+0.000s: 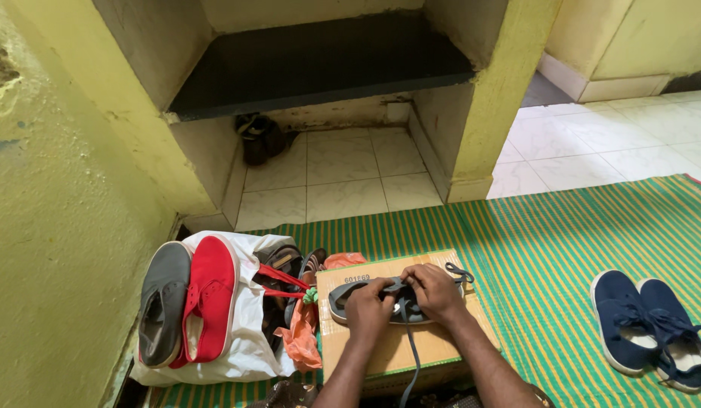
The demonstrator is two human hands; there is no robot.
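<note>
A grey shoe [340, 296] lies on its side on a brown cardboard box [388, 349]. Both hands rest on top of the shoe. My left hand [368, 309] grips its middle, fingers curled over the upper. My right hand [434, 290] pinches the grey lace [411, 353] near the eyelets; one end of the lace hangs down over the box front, another loops out to the right of the hand. Most of the shoe's upper is hidden under the hands.
A pair of navy lace-up shoes [653, 328] sits on the green striped mat [562, 249] at the right. Left of the box, a white bag [248, 347] holds sandals, with a grey shoe [164, 302] and a red shoe [208, 296] on it. A dark shelf [320, 64] tops the tiled alcove; the wall is close on the left.
</note>
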